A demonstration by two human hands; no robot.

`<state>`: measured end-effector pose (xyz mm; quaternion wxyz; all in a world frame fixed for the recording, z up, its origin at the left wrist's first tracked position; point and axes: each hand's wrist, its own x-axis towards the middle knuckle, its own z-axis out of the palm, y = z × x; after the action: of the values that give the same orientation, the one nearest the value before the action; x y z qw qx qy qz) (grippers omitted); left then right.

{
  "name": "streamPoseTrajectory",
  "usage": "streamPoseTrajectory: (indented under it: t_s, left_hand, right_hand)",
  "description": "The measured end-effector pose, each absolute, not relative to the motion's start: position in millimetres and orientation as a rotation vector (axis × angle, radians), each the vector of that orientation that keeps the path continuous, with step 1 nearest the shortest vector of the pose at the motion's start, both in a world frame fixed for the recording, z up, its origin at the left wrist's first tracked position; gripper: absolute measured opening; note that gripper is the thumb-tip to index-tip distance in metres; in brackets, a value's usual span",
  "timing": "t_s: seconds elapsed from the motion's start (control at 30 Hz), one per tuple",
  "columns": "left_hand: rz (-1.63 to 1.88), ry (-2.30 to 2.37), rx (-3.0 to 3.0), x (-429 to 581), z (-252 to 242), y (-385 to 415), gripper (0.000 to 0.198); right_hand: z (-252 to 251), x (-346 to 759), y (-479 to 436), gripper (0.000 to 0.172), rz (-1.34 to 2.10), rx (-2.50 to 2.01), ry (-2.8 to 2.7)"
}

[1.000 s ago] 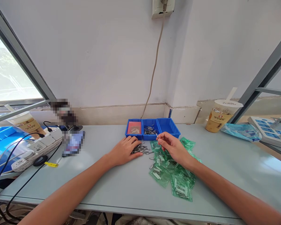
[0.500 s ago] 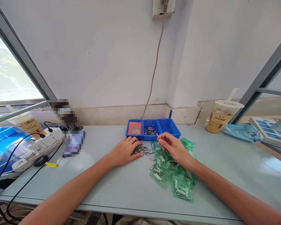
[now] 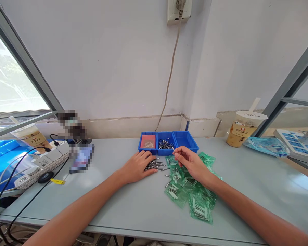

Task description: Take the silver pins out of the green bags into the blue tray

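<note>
My left hand point(image 3: 137, 167) lies palm down on the table with its fingers stretched out, curving beside a loose pile of small metal pins point(image 3: 154, 164). Between thumb and fingertips, my right hand point(image 3: 191, 163) pinches one small metal pin point(image 3: 173, 149), held near the front of the blue bins. Under and around that hand lie several green plastic bags point(image 3: 200, 209) with pins inside. The middle blue bin point(image 3: 166, 152) holds many loose pins. In the left blue bin point(image 3: 146, 151) sits a red packet point(image 3: 148, 138); the right blue bin point(image 3: 186, 140) shows its bare bottom.
A drink cup point(image 3: 242, 128) and a light blue packet point(image 3: 267, 146) stand at the right, near a white tray point(image 3: 295, 141). On the left are a power strip point(image 3: 43, 164) with cables, a phone point(image 3: 81, 158) and another cup point(image 3: 32, 136).
The whole view has shifted slightly, so things sit a little lower. Both hands keep nearly the same pose; the right one still pinches the pin.
</note>
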<state>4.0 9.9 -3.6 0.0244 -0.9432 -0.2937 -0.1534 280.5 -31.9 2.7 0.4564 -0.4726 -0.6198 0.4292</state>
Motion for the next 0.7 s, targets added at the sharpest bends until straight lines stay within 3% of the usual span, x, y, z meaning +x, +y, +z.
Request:
streamPoseTrajectory:
  t_s: [0.7]
  left_hand:
    - [-0.48, -0.931, -2.937, 4, -3, 9, 0.046]
  right_hand:
    - [13, 278, -38, 0.041, 1.161, -1.092, -1.476]
